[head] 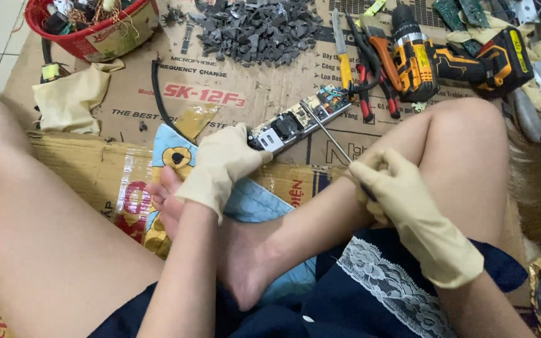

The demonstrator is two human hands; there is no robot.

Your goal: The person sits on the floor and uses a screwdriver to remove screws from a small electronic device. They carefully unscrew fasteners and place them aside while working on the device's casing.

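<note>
One long circuit board (300,119) lies slantwise on the flattened cardboard (233,94) that covers the floor, near the middle of the sheet. The left hand (220,166), in a cream rubber glove, comes in from below with the wrist bent and its grip clamped on the board's near end, fingers curled over the edge. The right hand (389,184), gloved the same, rests against the raised knee, its grip clenched round the handle of one screwdriver (327,134), whose thin shaft slants up to meet the board near its middle. Towards the far edge of the cardboard lie one heap of dark grey scraps (258,31), one yellow-and-black cordless drill (452,59), one yellow-handled knife (342,47) and one pair of red-handled pliers (364,81). One red basket (95,34) of wire scrap sits at the far left corner, with one cream cloth (70,97) just beside it.
</note>
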